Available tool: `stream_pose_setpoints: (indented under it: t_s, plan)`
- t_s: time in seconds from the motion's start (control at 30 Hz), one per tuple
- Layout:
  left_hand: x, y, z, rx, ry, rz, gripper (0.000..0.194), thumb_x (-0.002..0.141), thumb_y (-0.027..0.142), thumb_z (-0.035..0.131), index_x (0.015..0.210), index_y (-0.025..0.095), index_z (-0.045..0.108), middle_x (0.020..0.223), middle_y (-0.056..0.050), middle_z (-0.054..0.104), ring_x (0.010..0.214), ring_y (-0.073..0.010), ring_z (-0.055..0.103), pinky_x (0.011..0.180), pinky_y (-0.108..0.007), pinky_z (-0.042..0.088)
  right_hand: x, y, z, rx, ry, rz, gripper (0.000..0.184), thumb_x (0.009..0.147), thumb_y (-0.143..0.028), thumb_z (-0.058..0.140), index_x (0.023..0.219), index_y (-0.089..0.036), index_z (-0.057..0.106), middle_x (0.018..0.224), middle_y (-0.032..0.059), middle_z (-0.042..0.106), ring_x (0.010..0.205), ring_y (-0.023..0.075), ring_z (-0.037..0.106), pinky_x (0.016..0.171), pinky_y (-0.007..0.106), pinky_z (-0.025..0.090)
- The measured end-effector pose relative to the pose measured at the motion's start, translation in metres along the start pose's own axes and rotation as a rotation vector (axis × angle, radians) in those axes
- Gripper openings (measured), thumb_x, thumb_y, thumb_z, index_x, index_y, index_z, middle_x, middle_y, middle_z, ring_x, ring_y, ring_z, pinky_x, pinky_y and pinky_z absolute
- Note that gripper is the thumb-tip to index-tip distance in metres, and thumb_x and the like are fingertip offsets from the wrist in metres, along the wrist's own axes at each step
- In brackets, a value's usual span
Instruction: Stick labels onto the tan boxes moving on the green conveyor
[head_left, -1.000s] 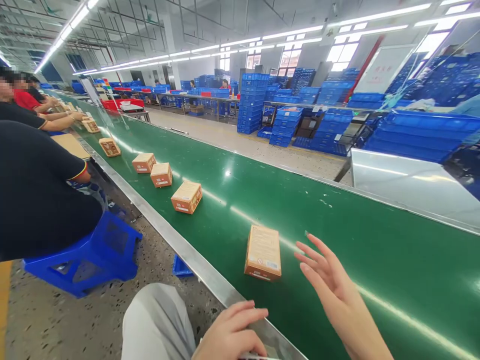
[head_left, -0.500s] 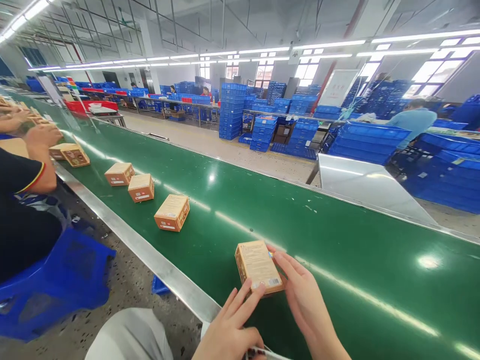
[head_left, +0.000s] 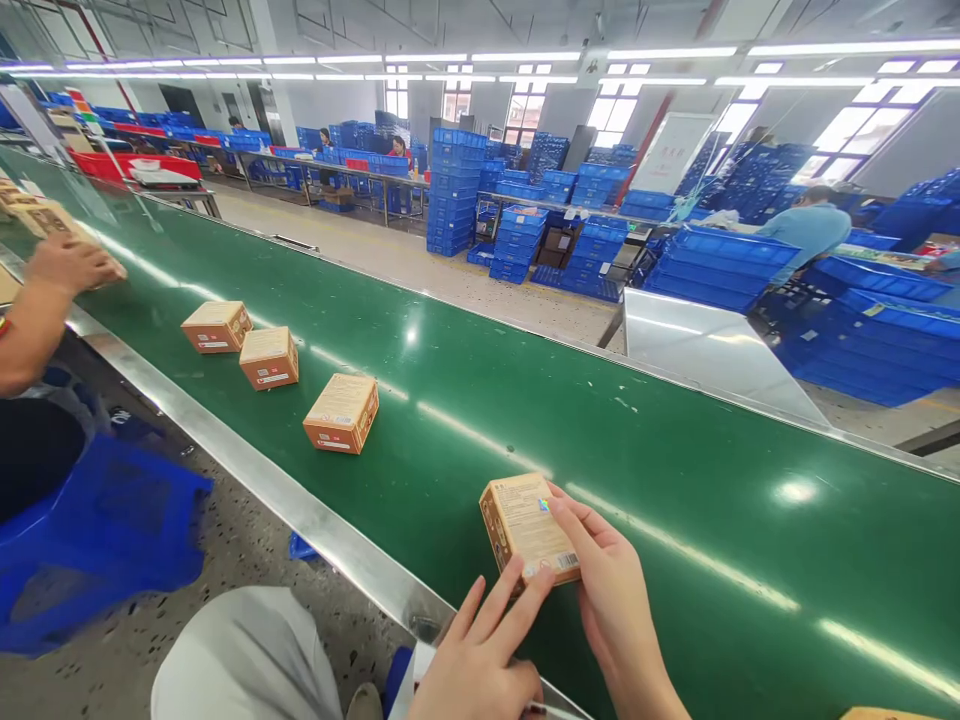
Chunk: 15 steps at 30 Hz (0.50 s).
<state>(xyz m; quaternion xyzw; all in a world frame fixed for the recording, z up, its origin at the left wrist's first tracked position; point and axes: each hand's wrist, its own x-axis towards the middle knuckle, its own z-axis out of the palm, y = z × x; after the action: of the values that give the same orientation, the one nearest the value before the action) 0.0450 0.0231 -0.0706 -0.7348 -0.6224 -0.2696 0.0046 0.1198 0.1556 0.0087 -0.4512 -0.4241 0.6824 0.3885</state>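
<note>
A small orange-and-tan carton (head_left: pixel 526 527) is lifted just above the green conveyor belt (head_left: pixel 675 480), near its front edge. My right hand (head_left: pixel 611 600) grips the carton along its right side, fingers over the top face. My left hand (head_left: pixel 480 655) touches the carton's near end with its fingertips; something thin and pale lies under this hand, and I cannot tell what it is. Three more cartons ride the belt to the left: one (head_left: pixel 342 413) nearest, another (head_left: pixel 269 357) beyond it, and a third (head_left: pixel 216 326) farther still.
A steel rail (head_left: pixel 247 470) edges the belt. A co-worker's hand (head_left: pixel 71 265) at far left rests on a carton, with a blue stool (head_left: pixel 90 540) beneath that person. A steel chute (head_left: pixel 712 350) and stacked blue crates (head_left: pixel 457 205) lie beyond the belt.
My right hand reached the carton and took hold of it; my left hand came up to its near end. The other cartons drifted closer along the belt.
</note>
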Motion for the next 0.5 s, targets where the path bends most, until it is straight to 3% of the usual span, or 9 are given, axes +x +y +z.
stream_pose_setpoints:
  t_s: [0.13,0.27,0.43,0.5]
  plan:
    - [0.005,0.009,-0.008,0.032,0.086,0.058,0.040,0.043,0.030,0.101,0.054,0.016,0.064,0.164,-0.010,0.020,0.131,-0.0425,0.054,0.098,-0.048,0.056,-0.006,-0.008,-0.004,-0.053,0.033,-0.019,0.046,0.053,-0.057,0.093,0.078,-0.020,0.080,0.112,0.0088,0.074,0.092,0.0277,0.066,0.062,0.024,0.055]
    - [0.008,0.014,-0.009,0.076,0.204,0.091,0.042,0.055,0.041,0.096,0.051,0.018,0.061,0.163,-0.011,0.029,0.137,-0.0361,0.049,0.101,-0.042,0.053,-0.007,-0.010,-0.010,-0.121,0.057,-0.047,0.046,0.055,-0.058,0.090,0.077,-0.020,0.078,0.113,0.0101,0.074,0.091,0.0278,0.067,0.063,0.026,0.056]
    - [0.017,0.021,-0.015,0.129,0.322,0.157,0.044,0.080,0.038,0.079,0.049,0.020,0.053,0.158,-0.008,0.042,0.151,-0.0255,0.025,0.119,-0.032,0.029,-0.009,-0.010,-0.016,-0.253,0.065,-0.127,0.045,0.061,-0.061,0.081,0.074,-0.021,0.068,0.114,0.0129,0.073,0.090,0.0308,0.069,0.062,0.032,0.056]
    - [0.020,0.023,-0.015,0.136,0.384,0.164,0.044,0.086,0.033,0.073,0.050,0.020,0.051,0.157,-0.005,0.045,0.151,-0.0240,0.026,0.122,-0.032,0.021,-0.007,-0.010,-0.020,-0.329,0.084,-0.161,0.044,0.065,-0.061,0.077,0.078,-0.021,0.064,0.105,0.0132,0.075,0.087,0.0309,0.070,0.063,0.034,0.056]
